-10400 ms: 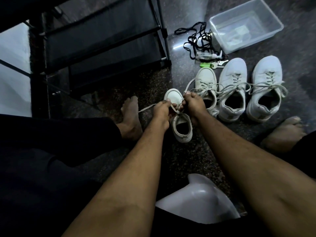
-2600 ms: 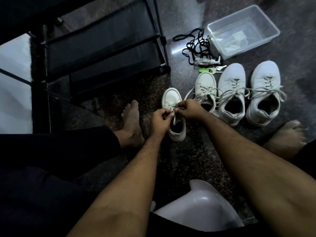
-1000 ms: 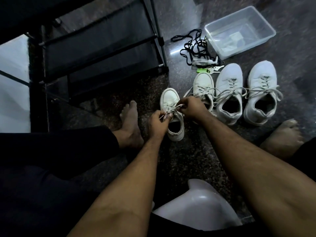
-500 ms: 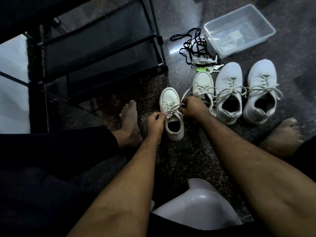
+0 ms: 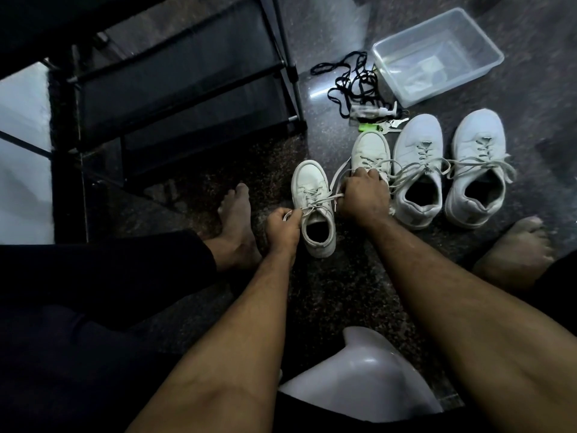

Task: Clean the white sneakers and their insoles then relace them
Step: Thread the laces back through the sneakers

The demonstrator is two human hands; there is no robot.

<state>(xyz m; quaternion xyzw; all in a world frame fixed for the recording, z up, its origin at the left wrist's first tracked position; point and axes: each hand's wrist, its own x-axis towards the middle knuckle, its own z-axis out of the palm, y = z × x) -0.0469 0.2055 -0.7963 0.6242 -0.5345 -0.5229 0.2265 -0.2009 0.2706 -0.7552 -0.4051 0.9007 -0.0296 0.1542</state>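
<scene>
A small white sneaker (image 5: 312, 189) stands on the dark floor between my hands, toe pointing away. My left hand (image 5: 282, 229) pinches one end of its white lace (image 5: 321, 202) at the shoe's left side. My right hand (image 5: 363, 196) grips the other lace end to the right of the shoe. A second small white sneaker (image 5: 370, 148) sits just beyond my right hand, partly covered by it. Two larger white sneakers (image 5: 416, 151) (image 5: 477, 145) stand further right, laced with loose ends.
A clear plastic tub (image 5: 437, 54) sits at the far right, with a black cord (image 5: 352, 79), a green lighter (image 5: 368, 127) and keys (image 5: 395, 123) beside it. A black shoe rack (image 5: 175, 79) stands at left. My bare feet (image 5: 235, 223) (image 5: 515, 251) flank the shoes; a white stool (image 5: 359, 382) is below.
My hands have drawn apart, pulling the lace ends outward to either side of the small sneaker. The other shoes have not moved.
</scene>
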